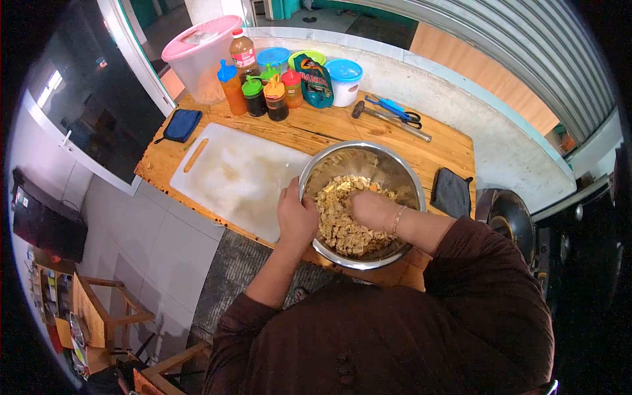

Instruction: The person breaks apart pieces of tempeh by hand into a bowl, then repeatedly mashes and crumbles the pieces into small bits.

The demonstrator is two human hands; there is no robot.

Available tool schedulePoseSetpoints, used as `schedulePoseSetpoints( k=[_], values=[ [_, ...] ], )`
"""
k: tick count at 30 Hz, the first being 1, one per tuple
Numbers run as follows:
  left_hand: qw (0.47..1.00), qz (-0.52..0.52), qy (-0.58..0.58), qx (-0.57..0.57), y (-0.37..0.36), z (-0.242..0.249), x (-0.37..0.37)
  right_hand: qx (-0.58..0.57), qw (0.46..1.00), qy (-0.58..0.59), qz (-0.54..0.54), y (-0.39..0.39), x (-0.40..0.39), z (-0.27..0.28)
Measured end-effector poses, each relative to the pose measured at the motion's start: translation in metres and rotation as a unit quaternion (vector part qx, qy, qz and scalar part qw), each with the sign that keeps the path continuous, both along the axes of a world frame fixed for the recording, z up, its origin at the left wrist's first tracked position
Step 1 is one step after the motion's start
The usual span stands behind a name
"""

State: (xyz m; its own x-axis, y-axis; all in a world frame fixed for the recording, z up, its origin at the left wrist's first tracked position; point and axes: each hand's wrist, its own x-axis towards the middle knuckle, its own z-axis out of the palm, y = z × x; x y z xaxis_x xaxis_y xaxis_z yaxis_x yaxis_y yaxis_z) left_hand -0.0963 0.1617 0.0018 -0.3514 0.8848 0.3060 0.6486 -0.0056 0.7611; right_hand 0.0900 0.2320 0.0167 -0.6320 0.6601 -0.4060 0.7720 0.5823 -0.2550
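Note:
A shiny metal mixing bowl (403,170) stands at the front of the wooden table, partly beside the cutting board. Inside it is a crumbly, light-brown food mixture (345,234) with paler yellow bits. My left hand (297,216) grips the bowl's left rim, thumb on the inner side and fingers around the outside. My right hand (374,210), with a bracelet at the wrist, reaches into the bowl from the right. Its fingers are sunk in the mixture, so their pose is hidden.
The white cutting board (230,181) lies left of the bowl. Behind are sauce bottles (275,99), lidded tubs (345,82) and a large pink-lidded container (203,62). A hammer (395,120) and scissors (395,108) lie at the back right. Dark cloths (451,192) flank the table; a wok (510,220) sits right.

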Motion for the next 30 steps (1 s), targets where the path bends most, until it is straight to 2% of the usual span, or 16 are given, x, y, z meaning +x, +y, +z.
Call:
schedulePoseSetpoints(
  k=[3,6,12,15,18,19,21,24,25,26,28,29,30],
  values=[
    [1.0,-0.003,-0.002,0.0,0.0,0.003,0.001,0.044,0.997,0.02,0.06,0.013,0.008,-0.013],
    [1.0,-0.006,-0.013,0.0,0.0,0.003,0.0,0.061,0.997,0.039,-0.006,0.002,0.011,0.006],
    [1.0,-0.003,-0.01,0.004,0.002,-0.001,0.0,0.082,0.993,0.079,0.004,0.017,0.031,0.002],
    [1.0,-0.004,0.002,-0.002,0.0,0.001,0.0,0.087,0.993,0.078,0.007,0.016,0.033,0.017],
    [1.0,0.001,0.013,0.0,0.001,0.005,-0.001,-0.004,0.995,0.1,-0.025,0.013,0.028,0.031],
    [1.0,0.0,0.01,0.001,0.001,0.005,0.0,-0.07,0.989,0.112,-0.073,0.009,0.025,0.039],
    [1.0,-0.001,0.006,-0.001,0.0,0.002,0.001,-0.205,0.955,0.132,-0.169,0.002,0.019,0.054],
    [1.0,0.003,0.0,0.0,0.001,-0.001,0.0,-0.347,0.891,0.185,-0.228,0.011,0.026,0.033],
    [1.0,0.005,-0.003,-0.003,0.0,0.001,0.001,-0.215,0.945,0.245,-0.035,0.023,0.034,0.008],
    [1.0,0.008,-0.006,-0.005,-0.001,0.002,0.001,-0.069,0.941,0.292,0.159,0.041,0.046,-0.029],
    [1.0,0.005,-0.015,-0.007,0.0,0.004,0.002,-0.035,0.94,0.292,0.172,0.033,0.041,-0.02],
    [1.0,0.004,-0.02,-0.007,0.0,0.004,0.002,-0.151,0.957,0.248,-0.005,0.02,0.036,-0.005],
    [1.0,0.006,-0.012,-0.006,0.0,0.003,0.002,-0.26,0.929,0.192,-0.182,0.011,0.03,0.011]
  ],
)
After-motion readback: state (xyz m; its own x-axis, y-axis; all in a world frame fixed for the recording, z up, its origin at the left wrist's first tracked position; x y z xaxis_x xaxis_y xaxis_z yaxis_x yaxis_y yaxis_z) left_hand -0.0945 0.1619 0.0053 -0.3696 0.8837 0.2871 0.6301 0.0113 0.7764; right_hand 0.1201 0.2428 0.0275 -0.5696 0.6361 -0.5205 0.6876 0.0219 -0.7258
